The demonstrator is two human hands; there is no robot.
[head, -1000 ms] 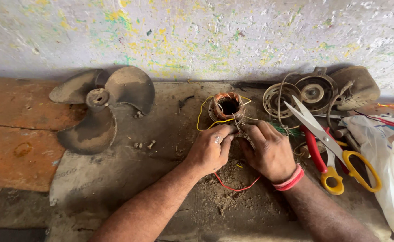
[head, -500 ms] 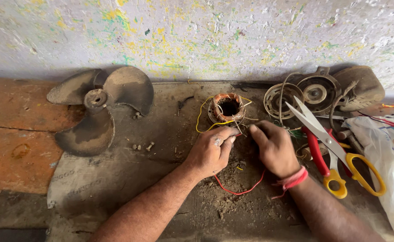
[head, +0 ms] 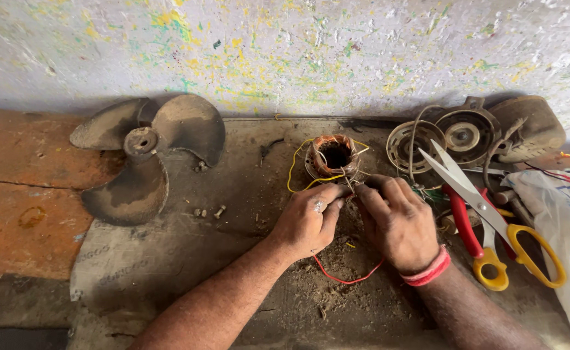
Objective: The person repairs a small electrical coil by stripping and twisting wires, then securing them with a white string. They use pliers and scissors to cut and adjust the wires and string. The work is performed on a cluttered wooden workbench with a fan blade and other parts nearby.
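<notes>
Both hands meet just below the copper motor winding on the dusty bench: the left hand and the right hand pinch thin wires closed between fingertips; open scissors lie near the right

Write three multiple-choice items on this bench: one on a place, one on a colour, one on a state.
1. Where is the fan blade relative to the coil?
A. left of it
B. right of it
C. on top of it

2. What colour are the scissors' handles?
A. blue
B. yellow
C. green

3. How are the scissors?
A. open
B. shut
C. broken in two

Key: 1 A, it lies at the far left of the board; 2 B, both loops are yellow; 3 A, the blades are spread apart.
</notes>
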